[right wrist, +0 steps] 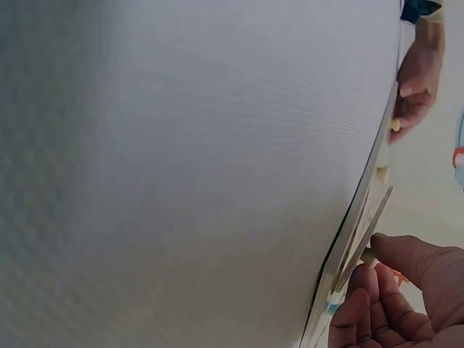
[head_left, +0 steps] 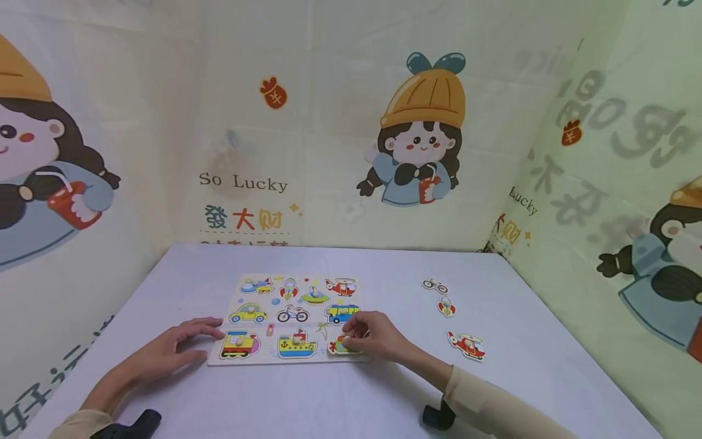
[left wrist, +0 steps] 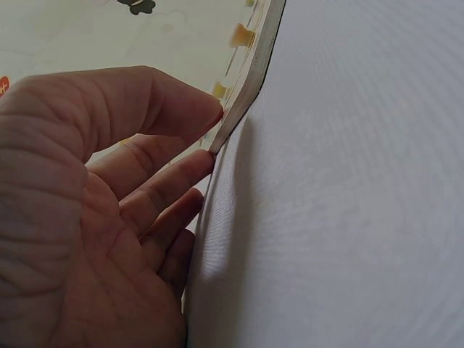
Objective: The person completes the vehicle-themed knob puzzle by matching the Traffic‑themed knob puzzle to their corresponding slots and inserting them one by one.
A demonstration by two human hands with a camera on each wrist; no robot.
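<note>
A puzzle board (head_left: 269,361) with vehicle pictures lies on the table. At its lower right corner my right hand (head_left: 378,336) pinches a small knob on a puzzle piece (head_left: 338,347) with red and yellow-green colouring, partly covered by the fingers. In the right wrist view this thin piece (right wrist: 366,239) tilts over the board, one edge low at its surface. My left hand (head_left: 171,349) rests at the board's left edge with fingers loosely extended. In the left wrist view the thumb and fingertips of that hand (left wrist: 109,196) are right at the board's corner (left wrist: 235,116).
Right of the board lie three loose pieces: a bicycle (head_left: 435,286), a rocket (head_left: 446,306) and a helicopter (head_left: 467,346). Knobs stand up from the train (head_left: 239,345) and the boat (head_left: 297,346) on the board. A printed cloth (head_left: 329,152) hangs behind the white table (head_left: 307,402).
</note>
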